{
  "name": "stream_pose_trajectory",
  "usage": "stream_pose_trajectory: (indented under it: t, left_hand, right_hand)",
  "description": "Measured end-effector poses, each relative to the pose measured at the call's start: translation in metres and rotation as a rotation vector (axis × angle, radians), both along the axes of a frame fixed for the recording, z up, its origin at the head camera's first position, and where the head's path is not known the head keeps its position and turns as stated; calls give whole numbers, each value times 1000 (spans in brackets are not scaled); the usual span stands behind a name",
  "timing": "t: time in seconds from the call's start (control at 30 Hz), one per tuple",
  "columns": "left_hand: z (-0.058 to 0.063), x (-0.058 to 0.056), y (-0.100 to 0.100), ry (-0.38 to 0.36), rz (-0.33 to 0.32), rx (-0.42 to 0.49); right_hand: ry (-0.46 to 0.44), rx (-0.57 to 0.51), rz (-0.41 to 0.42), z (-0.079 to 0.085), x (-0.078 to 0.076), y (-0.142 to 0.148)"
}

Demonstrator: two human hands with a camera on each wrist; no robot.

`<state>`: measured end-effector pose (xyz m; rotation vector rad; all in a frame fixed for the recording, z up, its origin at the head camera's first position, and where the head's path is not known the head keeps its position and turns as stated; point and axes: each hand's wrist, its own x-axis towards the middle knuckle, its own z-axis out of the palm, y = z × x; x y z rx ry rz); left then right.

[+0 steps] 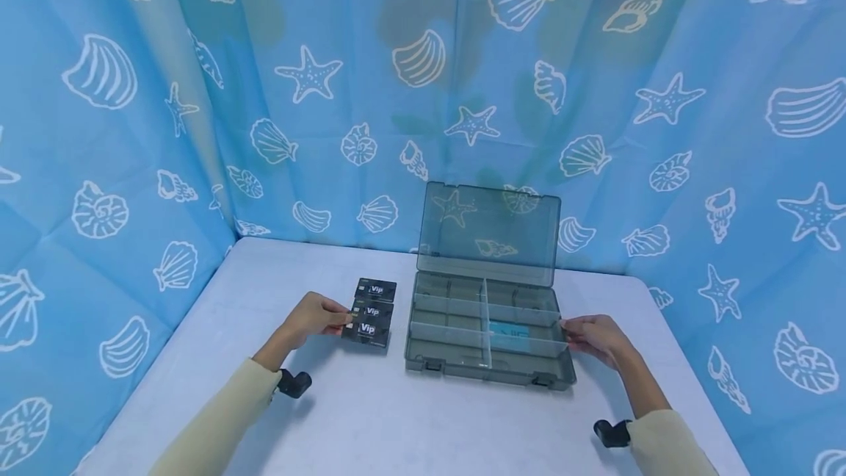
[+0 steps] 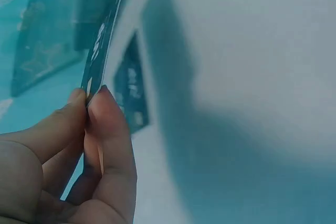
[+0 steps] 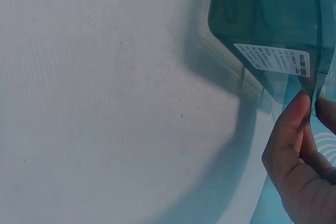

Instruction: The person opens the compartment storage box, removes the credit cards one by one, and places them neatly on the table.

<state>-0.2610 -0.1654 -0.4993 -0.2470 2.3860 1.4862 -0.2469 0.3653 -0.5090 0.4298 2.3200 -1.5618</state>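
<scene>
My left hand (image 1: 316, 317) pinches a black "Vip" card (image 1: 367, 331) by its left edge, between thumb and fingers. In the left wrist view this card (image 2: 101, 51) is seen nearly edge-on, raised above the table. Two more black cards lie behind it, a far card (image 1: 375, 289) and a nearer card (image 1: 373, 310) that it partly covers. My right hand (image 1: 597, 336) grips the right side wall of a grey see-through divided box (image 1: 489, 372). The right wrist view shows thumb and fingers on either side of that wall. A light-blue card (image 1: 510, 337) lies in a right-hand compartment.
The box's lid (image 1: 489, 233) stands raised at the back. Clear dividers (image 1: 487, 322) split the box into several compartments. A white label (image 3: 278, 60) is stuck on its outer side. The white table (image 1: 436, 432) ends at a blue shell-patterned curtain (image 1: 370, 109).
</scene>
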Motion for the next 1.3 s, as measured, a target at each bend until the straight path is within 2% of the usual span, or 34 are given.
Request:
stream_pose_trajectory:
  t: [0.27,0.37,0.47,0.53,0.8,1.0,1.07,1.13,1.27,1.3]
  left_hand:
    - [-22,-2,1,-13,51,-110]
    - [-27,-5,2,6,37,-180]
    - [-30,-8,5,47,-3,-280]
    - [-28,-10,8,63,-31,-341]
    - [-18,-20,20,11,-97,-505]
    - [-6,-20,31,11,-106,-595]
    - [-6,-20,32,21,-112,-610]
    - [-11,-24,31,1,-106,-604]
    - [-52,-45,22,-34,-78,-571]
    - [-59,-49,20,-42,-65,-558]
  right_hand:
    - [-7,7,4,1,1,0]
    - [-9,8,3,2,1,0]
    - [-14,12,0,2,1,0]
    - [-18,15,2,2,1,0]
    - [-16,12,8,2,0,1]
    - [-5,8,13,4,0,0]
    - [-3,8,14,4,0,-1]
    - [-1,9,18,4,1,-1]
    - [6,15,23,2,2,-1]
    - [8,15,20,2,2,-1]
